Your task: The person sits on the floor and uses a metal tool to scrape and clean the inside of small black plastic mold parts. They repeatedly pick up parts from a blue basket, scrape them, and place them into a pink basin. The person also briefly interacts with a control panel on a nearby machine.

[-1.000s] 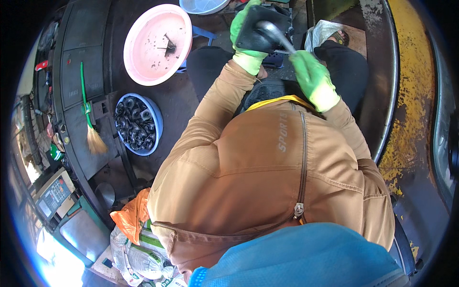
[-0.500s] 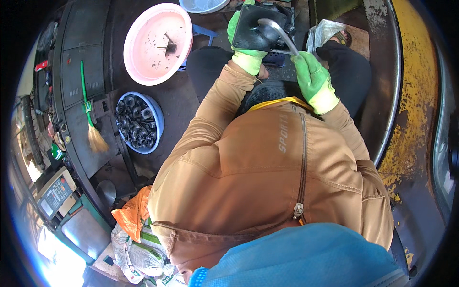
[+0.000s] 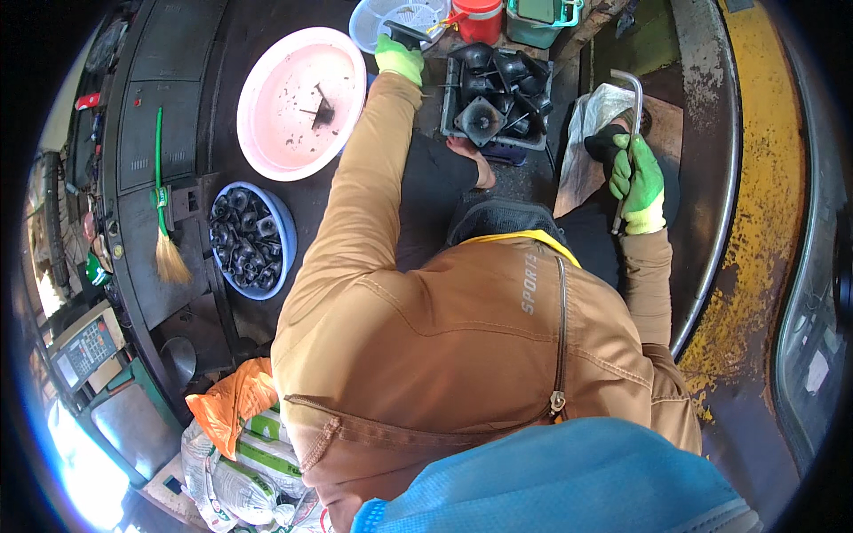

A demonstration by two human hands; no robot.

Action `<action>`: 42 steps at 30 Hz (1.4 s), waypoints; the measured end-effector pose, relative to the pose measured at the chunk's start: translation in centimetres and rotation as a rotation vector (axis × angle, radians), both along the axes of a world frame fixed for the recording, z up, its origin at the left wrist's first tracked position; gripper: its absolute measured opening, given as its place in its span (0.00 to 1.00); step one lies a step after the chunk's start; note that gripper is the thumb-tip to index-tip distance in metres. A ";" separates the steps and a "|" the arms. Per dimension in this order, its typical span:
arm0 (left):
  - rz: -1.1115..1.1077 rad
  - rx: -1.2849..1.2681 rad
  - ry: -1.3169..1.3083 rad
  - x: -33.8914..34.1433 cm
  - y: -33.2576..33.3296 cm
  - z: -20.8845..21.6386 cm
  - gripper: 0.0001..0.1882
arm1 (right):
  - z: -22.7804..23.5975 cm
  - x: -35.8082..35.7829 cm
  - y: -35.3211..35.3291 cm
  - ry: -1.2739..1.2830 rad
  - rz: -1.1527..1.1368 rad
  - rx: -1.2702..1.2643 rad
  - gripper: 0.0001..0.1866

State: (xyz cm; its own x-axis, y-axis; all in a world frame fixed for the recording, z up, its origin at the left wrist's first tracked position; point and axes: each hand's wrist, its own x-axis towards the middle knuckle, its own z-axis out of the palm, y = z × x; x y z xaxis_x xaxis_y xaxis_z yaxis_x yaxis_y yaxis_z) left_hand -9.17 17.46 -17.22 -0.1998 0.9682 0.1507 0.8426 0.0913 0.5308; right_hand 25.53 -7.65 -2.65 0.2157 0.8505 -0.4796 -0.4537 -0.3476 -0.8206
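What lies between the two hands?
In the head view: a crate of black parts, then, nearer the right hand, a pale sheet.

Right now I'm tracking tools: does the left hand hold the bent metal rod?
No: the right hand grips the bent metal rod, the left hand a black part.

Left grip (image 3: 399,60) partly hidden; mask (image 3: 551,480) cropped below

Blue tub (image 3: 290,238) on dark floor (image 3: 311,204)
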 end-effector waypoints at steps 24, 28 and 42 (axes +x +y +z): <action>-0.305 -0.035 0.199 0.4 6.2 -6.7 0.23 | -2.0 1.6 1.5 0.081 -0.027 -0.106 0.19; -0.538 -0.207 -0.273 6.8 1.4 -0.6 0.17 | -2.1 1.2 1.5 0.095 -0.038 -0.097 0.19; -0.629 -0.293 0.547 14.4 -2.4 0.9 0.36 | -2.7 -1.1 0.8 -0.203 0.081 -0.013 0.16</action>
State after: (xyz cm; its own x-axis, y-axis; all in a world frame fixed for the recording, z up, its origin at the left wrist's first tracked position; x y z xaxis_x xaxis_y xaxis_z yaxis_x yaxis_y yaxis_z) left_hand 5.23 15.11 -16.35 0.4102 0.8893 -0.2023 0.9117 -0.4055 0.0660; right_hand 24.41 -6.90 -5.33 0.2405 0.8629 -0.4445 -0.2497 -0.3875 -0.8874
